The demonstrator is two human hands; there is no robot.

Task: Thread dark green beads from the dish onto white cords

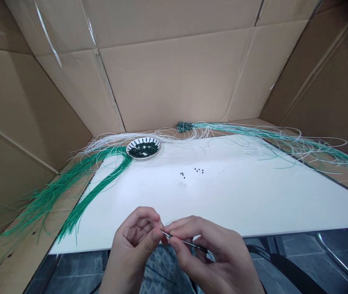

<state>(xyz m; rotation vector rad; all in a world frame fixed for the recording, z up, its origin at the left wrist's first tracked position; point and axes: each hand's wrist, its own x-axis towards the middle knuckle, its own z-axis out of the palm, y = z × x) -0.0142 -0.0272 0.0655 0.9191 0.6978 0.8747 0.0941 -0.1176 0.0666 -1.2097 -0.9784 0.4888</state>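
Near the table's front edge, both of my hands are closed on one thin strand (186,242). My left hand (131,239) pinches its tip between thumb and forefinger, with the other fingers curled. Just beside it, my right hand (213,247) pinches the strand, and a small dark piece shows at its fingertips. Further along, more dark pieces sit on the strand under the right palm, partly hidden by the fingers. Several small black beads (197,170) lie loose on the white tabletop (241,196) beyond my hands.
A white dish with blue stripes (128,152) holds many dark beads. Green strands (100,185) spread at the left, with white strands (109,141) behind. A bundle with a dark beaded end (184,127) lies along the back right. Cardboard walls (174,81) enclose the table.
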